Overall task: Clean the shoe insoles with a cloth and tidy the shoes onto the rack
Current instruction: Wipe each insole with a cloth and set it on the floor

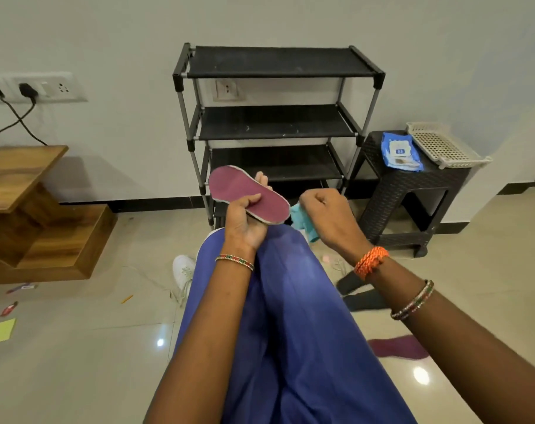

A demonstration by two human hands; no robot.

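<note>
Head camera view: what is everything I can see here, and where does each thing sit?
rack: 1, black, by wall
insole: 1, maroon, in left hand
second insole: 1, maroon, floor, right
cloth: 1, teal, in right hand
shoe: 1, white, floor, left of the legs
stool: 1, dark, right of rack
packet: 1, blue, on stool
tray: 1, white, on stool
left hand: holds insole
right hand: grips cloth

We log: left hand [245, 223] gripping maroon insole [248, 194]; right hand [327, 215] clutching teal cloth [303, 223]; black rack [275, 117] behind.
</note>
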